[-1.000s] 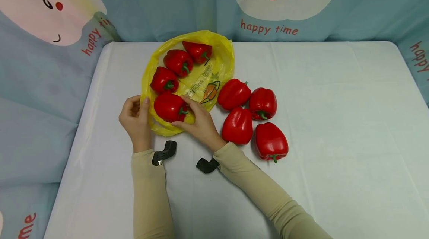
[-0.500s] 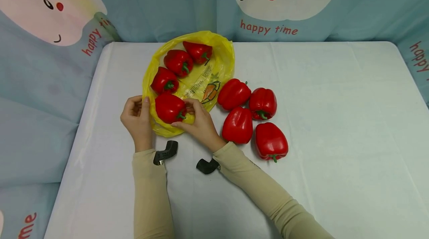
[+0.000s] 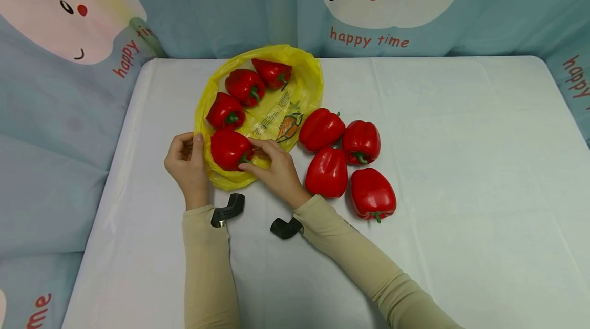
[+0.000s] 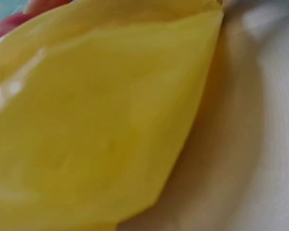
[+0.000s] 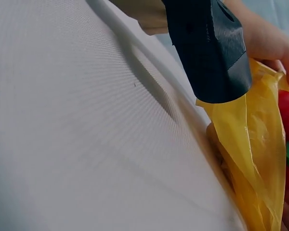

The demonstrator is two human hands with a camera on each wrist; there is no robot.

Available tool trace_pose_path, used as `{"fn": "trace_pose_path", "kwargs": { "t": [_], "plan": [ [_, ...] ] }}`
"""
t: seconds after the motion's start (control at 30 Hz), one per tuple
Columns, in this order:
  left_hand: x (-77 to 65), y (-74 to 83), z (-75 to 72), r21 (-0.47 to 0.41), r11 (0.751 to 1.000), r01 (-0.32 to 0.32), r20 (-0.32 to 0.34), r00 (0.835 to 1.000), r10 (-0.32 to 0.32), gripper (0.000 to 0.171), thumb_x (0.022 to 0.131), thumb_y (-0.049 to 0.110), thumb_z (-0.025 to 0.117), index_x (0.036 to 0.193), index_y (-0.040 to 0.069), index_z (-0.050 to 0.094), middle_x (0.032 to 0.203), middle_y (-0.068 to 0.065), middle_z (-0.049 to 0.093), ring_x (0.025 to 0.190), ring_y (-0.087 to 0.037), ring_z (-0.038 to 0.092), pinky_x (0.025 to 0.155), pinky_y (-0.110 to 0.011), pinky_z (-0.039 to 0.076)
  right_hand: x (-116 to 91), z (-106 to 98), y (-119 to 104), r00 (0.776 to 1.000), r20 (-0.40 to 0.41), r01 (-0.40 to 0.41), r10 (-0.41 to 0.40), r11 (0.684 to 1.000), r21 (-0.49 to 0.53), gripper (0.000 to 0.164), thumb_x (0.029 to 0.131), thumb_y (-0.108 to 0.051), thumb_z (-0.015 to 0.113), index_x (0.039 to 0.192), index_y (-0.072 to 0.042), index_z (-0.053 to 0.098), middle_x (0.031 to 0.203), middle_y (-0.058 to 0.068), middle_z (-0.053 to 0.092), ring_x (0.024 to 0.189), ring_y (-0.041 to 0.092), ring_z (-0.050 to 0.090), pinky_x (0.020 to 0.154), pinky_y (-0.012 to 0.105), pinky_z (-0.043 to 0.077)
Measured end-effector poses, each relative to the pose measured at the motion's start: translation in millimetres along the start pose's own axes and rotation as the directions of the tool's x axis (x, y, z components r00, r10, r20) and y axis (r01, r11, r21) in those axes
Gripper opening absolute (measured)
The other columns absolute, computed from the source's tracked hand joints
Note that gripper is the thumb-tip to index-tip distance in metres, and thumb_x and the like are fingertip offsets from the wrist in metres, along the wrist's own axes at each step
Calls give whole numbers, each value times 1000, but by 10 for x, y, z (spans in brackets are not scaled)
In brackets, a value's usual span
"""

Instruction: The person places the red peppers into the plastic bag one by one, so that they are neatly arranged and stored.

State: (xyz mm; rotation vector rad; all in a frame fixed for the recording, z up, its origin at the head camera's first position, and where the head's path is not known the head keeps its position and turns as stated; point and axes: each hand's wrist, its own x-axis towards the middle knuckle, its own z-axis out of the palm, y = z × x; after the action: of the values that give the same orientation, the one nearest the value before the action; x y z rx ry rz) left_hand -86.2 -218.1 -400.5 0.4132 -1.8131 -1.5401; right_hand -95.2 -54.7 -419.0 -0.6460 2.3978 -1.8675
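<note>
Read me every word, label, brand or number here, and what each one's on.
"happy time": blue curtain, top centre.
"happy ti", end lost in a fold: blue curtain, left.
"happy", rest cut off: blue curtain, far right.
"me": blue curtain, lower left.
Small print on the yellow bag: too small to read.

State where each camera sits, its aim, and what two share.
Head: worn on the head, facing forward and down at the yellow plastic bag and red bell peppers; left hand, right hand and sleeves show.
Left wrist: worn there, facing the yellow plastic bag close up; body parts are too blurred to tell.
Right wrist: worn there, facing across the white tablecloth to the bag; the left hand and its sleeve show at the top.
Shared: head and right wrist views both show the bag, left hand and red bell pepper.
</note>
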Motion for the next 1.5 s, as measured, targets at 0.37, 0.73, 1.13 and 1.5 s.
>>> {"fn": "trace_pose_path", "kwargs": {
  "t": [0.37, 0.73, 1.13, 1.5],
  "plan": [
    [-10, -45, 4, 7, 1000, 29, 3, 1000, -29, 22, 89, 9, 62, 93, -13, 65, 76, 8, 60, 66, -9, 49, 63, -21, 39, -25, -8, -128, 997, -65, -23, 28, 998, 66, 64, 77, -7, 79, 132, 6, 50, 129, 15, 54, 114, 26, 57, 94, 30, 46],
    [-21, -79, -7, 8, 999, 43, 5, 999, -43, 22, 90, 9, 61, 93, -12, 65, 77, 8, 60, 67, -9, 49, 63, -22, 39, -150, -342, -543, 1000, -17, 5, 0, 956, 293, 56, 79, 2, 74, 129, 7, 51, 131, 19, 53, 119, 22, 51, 97, 31, 45],
    [-15, -84, -5, 16, 998, 57, -4, 998, -57, 15, 90, 7, 60, 90, -6, 67, 78, 8, 61, 67, -8, 48, 62, -19, 40, -528, -905, -716, 997, -54, 73, -61, 959, 274, 54, 76, 14, 71, 126, 8, 52, 127, 17, 56, 117, 27, 53, 96, 43, 45],
    [-61, 229, 47, -47, 998, 36, -2, 999, -37, 12, 89, 3, 59, 83, -3, 68, 74, 8, 60, 64, -7, 47, 61, -17, 39, -1051, -1341, -666, 969, -207, 175, -136, 968, 181, 51, 78, 10, 71, 125, 13, 51, 122, 25, 54, 115, 34, 53, 94, 39, 46]
  ]
}}
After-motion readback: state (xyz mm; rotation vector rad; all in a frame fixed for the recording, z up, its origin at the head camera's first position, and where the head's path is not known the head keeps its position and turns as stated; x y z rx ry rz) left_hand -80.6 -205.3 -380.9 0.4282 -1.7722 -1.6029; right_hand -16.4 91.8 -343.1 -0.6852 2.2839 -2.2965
